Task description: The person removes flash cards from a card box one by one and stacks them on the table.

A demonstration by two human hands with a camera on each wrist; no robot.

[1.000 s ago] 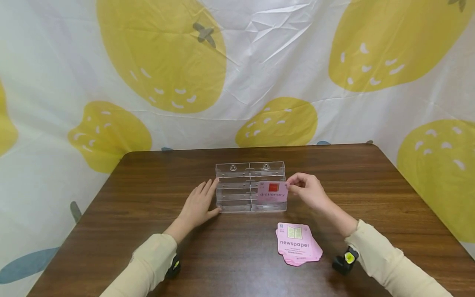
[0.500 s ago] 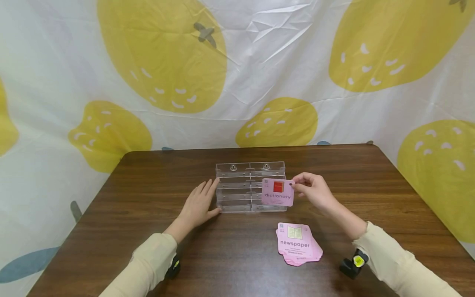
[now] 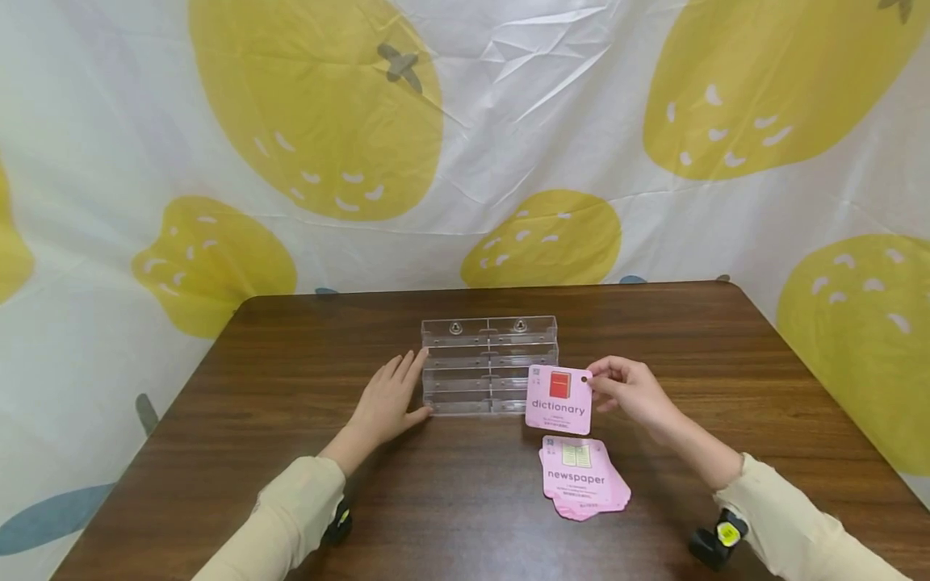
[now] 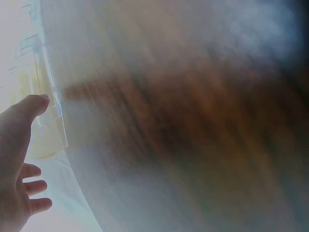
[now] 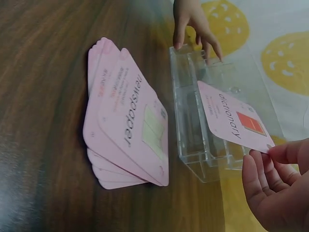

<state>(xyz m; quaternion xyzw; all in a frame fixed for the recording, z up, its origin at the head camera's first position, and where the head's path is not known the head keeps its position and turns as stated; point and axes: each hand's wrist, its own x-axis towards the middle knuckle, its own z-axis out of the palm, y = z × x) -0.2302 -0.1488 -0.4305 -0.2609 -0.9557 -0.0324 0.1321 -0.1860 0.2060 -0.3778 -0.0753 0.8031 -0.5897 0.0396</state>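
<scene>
Between thumb and fingers my right hand (image 3: 634,395) pinches a pink flashcard (image 3: 559,401) by its upper right corner, near a punched hole. The card reads "dictionary" under a red book picture. It is held in front of the lower right part of a clear acrylic tiered rack (image 3: 456,379). My left hand (image 3: 385,403) rests against the rack's left side, fingers extended, thumb at the lower front corner. In the left wrist view the thumb (image 4: 36,104) touches the clear rim. A pile of pink flashcards (image 3: 581,480), "newspaper" on top, lies just below the held card.
The rack has two columns of stepped compartments and stands on a brown wooden table (image 3: 291,363). Behind the table hangs a white cloth (image 3: 465,145) with yellow fruit prints. Each wrist wears a small black camera (image 3: 718,539).
My right hand has drawn the dictionary card away from the rack's right compartments, moving right and toward me. The left hand, rack and pile stay where they were.
</scene>
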